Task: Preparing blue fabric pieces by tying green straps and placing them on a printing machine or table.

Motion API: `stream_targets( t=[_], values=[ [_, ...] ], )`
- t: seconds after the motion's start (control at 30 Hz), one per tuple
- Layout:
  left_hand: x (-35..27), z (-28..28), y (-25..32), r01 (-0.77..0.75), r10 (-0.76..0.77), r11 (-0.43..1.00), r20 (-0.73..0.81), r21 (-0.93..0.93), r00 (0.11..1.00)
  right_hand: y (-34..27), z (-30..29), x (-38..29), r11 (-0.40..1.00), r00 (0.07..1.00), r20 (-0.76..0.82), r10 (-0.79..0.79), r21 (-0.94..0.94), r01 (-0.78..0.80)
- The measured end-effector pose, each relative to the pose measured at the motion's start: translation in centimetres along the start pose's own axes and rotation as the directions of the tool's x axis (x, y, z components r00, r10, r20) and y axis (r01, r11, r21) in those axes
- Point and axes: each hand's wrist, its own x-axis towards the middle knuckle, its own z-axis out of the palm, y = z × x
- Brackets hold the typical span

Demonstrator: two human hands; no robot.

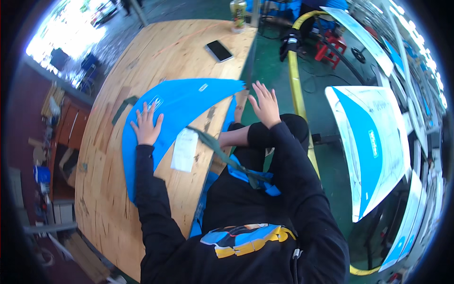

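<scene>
Blue curved fabric panels (188,97), apparently stacked, lie on a wooden table, with white printed marks on top. My left hand (146,126) rests flat on the blue fabric with its fingers spread. My right hand (265,104) is raised just beyond the pointed right end of the fabric, fingers apart and holding nothing. A dark green cloth strip (209,140) runs from under the fabric's inner edge over the table edge towards my lap, where blue scraps (239,170) lie. Beside the strip is a white paper slip (184,151) bearing writing.
A smartphone (219,51) and a drink bottle (238,16) stand or lie at the table's (106,184) far end. To the right are a yellow curved tube (295,81), a white and blue panel (369,149) and a red plastic stool (331,48). A cabinet (72,124) is at the left.
</scene>
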Motion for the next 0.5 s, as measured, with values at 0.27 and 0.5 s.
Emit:
stream_targets(
  t=[0.27, 0.5],
  values=[
    [-1.3, -3.1, 19.4, -0.553, 0.519, 0.827, -0.241, -0.102, 0.820, 3.6, -23.4, -18.1, 0.904, 0.830, -0.396, 0.393, -0.001, -0.428],
    [0.6, -2.1, 47.6, -0.931, 0.852, 0.251, -0.395, -0.266, 0.343, 7.7, -34.9, -34.6, 0.448, 0.461, -0.692, 0.556, -0.218, -0.867]
  ],
)
